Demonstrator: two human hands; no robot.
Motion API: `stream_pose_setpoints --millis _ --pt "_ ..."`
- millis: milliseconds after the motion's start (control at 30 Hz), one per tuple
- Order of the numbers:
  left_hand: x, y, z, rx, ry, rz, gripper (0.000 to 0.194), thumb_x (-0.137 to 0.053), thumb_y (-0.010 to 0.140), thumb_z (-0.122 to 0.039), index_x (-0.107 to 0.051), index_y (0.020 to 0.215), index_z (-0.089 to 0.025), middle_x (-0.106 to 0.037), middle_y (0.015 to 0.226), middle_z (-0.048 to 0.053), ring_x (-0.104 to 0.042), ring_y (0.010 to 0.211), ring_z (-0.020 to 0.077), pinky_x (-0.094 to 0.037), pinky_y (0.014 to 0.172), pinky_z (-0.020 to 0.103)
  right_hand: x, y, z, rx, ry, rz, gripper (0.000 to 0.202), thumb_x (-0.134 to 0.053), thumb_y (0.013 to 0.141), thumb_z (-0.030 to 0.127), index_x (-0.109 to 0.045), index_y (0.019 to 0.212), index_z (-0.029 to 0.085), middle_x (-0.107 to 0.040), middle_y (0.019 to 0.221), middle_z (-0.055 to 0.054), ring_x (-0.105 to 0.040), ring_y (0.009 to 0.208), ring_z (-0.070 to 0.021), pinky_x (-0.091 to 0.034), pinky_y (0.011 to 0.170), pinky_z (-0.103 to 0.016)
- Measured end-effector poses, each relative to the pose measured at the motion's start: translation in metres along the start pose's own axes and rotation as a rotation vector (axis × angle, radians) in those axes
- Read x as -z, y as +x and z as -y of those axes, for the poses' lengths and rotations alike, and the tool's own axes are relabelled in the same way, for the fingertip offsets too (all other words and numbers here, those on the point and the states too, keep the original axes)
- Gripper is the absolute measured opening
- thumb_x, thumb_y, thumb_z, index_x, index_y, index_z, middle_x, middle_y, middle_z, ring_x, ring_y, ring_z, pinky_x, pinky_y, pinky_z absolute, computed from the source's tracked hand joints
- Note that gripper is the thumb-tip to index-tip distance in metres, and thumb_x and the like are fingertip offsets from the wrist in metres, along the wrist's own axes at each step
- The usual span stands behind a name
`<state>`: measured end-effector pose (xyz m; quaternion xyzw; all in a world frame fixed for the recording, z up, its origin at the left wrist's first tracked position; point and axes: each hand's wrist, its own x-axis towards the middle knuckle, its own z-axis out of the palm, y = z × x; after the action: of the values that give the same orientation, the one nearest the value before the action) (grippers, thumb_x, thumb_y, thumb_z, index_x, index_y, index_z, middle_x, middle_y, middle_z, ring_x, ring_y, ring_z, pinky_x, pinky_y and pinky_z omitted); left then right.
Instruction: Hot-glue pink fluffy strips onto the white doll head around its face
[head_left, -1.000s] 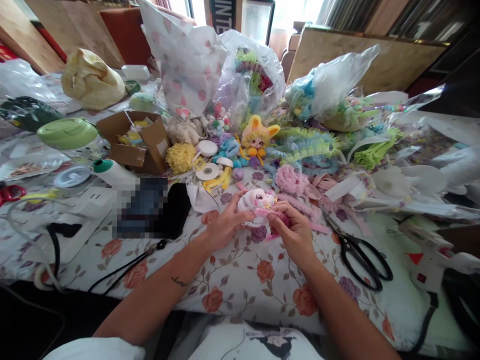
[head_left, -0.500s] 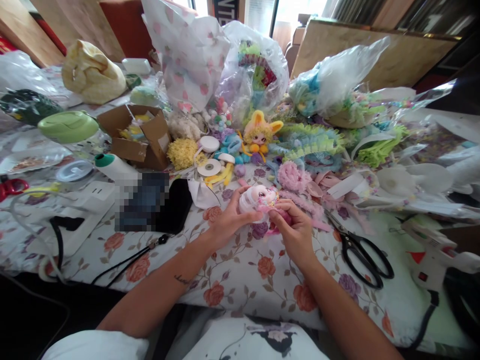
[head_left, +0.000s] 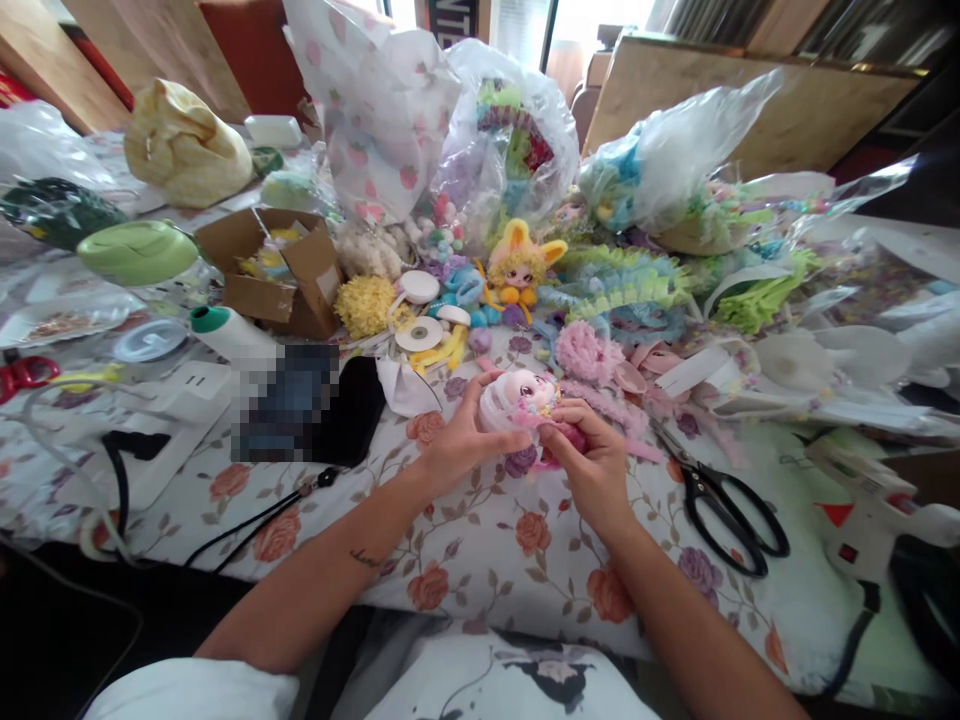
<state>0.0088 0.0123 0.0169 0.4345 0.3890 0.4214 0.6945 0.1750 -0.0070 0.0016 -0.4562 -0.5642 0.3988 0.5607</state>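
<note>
Doll head point(head_left: 517, 385) is resting between my two hands over the worktop point(head_left: 480, 550), its painted side tilting upward; whether its underside is touching down, I cannot tell. My left hand point(head_left: 469, 435) is wrapping it, fingers behind and thumb in front, and that thumb is now reaching further across than a second ago. As I am judging it, this is firming the hold while my right hand point(head_left: 592, 450) is keeping thumb and fingers in a narrow pinch on a dark pink piece point(head_left: 571, 436) beside the doll head. Counting, I am holding one head and one such piece. Right of the doll head, one pair of black-handled scissors point(head_left: 697, 480) is lying, and one glue gun point(head_left: 862, 500) is resting farther right of it. Beyond the doll head, one yellow-eared doll point(head_left: 517, 270), one fluffy pink bundle point(head_left: 586, 352) and at least two white reels point(head_left: 405, 333) are sitting. Well left of it, one cardboard box point(head_left: 259, 298) and one green-topped thread cone point(head_left: 236, 335) are standing.
</note>
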Motion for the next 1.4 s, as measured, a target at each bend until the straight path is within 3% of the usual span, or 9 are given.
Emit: stream_pose_setpoints --millis 133,233,300,700,933,1133,1400 --pt "0.002 0.001 0.006 -0.162 0.165 -0.056 0.069 -0.077 0.069 -0.034 -0.041 0.126 -0.028 -0.053 0.125 0.005 -0.053 0.113 0.0263 -0.044 0.093 0.035 0.002 -0.001 -0.001 0.007 0.009 -0.004 0.004 -0.068 0.082 0.022 -0.066 0.078 0.021 -0.056 0.088 -0.001 -0.055 0.079 -0.0142 -0.046 0.069 -0.028" --pt "0.002 -0.002 0.009 -0.35 0.408 -0.151 0.065 -0.074 0.073 -0.039 -0.04 0.128 -0.028 -0.044 0.137 0.007 -0.048 0.12 0.0276 -0.039 0.1 0.038 0.002 -0.002 -0.003 -0.041 0.051 0.002 0.004 -0.068 0.081 0.023 -0.067 0.078 0.02 -0.057 0.09 -0.002 -0.055 0.074 -0.0132 -0.047 0.061 -0.026" --pt "0.001 -0.004 0.01 -0.405 0.54 -0.208 0.066 -0.073 0.074 -0.04 -0.041 0.13 -0.029 -0.041 0.141 0.007 -0.043 0.125 0.029 -0.034 0.104 0.039 0.002 -0.003 -0.005 -0.062 0.078 0.008 0.006 -0.068 0.08 0.023 -0.066 0.075 0.019 -0.057 0.089 -0.002 -0.054 0.071 -0.0126 -0.047 0.056 -0.024" --pt "0.001 -0.005 0.012 -0.463 0.651 -0.293 0.066 -0.075 0.07 -0.045 -0.044 0.126 -0.031 -0.045 0.139 0.006 -0.042 0.127 0.0291 -0.032 0.104 0.039 0.0 -0.003 -0.004 -0.138 0.124 0.03 0.008 -0.069 0.078 0.025 -0.065 0.074 0.019 -0.057 0.087 -0.002 -0.053 0.064 -0.0106 -0.049 0.05 -0.021" --pt "0.001 -0.005 0.011 -0.39 0.706 -0.31 0.072 -0.078 0.064 -0.051 -0.045 0.125 -0.03 -0.045 0.138 0.007 -0.045 0.122 0.0298 -0.033 0.103 0.039 0.0 -0.004 -0.007 -0.192 0.138 0.063 0.011 -0.069 0.078 0.029 -0.065 0.078 0.019 -0.056 0.083 -0.002 -0.057 0.065 -0.0123 -0.05 0.05 -0.022" --pt "-0.001 -0.006 0.013 -0.489 0.73 -0.396 0.069 -0.078 0.065 -0.051 -0.046 0.123 -0.03 -0.047 0.131 0.007 -0.042 0.125 0.0293 -0.032 0.104 0.039 -0.001 -0.005 -0.009 -0.166 0.069 0.051 0.014 -0.073 0.076 0.031 -0.066 0.081 0.021 -0.06 0.085 -0.001 -0.058 0.068 -0.0132 -0.05 0.053 -0.023" --pt "-0.002 -0.005 0.016 -0.452 0.735 -0.375 0.078 -0.082 0.059 -0.049 -0.045 0.125 -0.03 -0.043 0.135 0.009 -0.039 0.128 0.0334 -0.033 0.104 0.043 -0.002 -0.005 -0.007 -0.168 0.07 0.038 0.015 -0.068 0.08 0.033 -0.066 0.077 0.018 -0.061 0.079 -0.001 -0.056 0.059 -0.0107 -0.048 0.054 -0.024"
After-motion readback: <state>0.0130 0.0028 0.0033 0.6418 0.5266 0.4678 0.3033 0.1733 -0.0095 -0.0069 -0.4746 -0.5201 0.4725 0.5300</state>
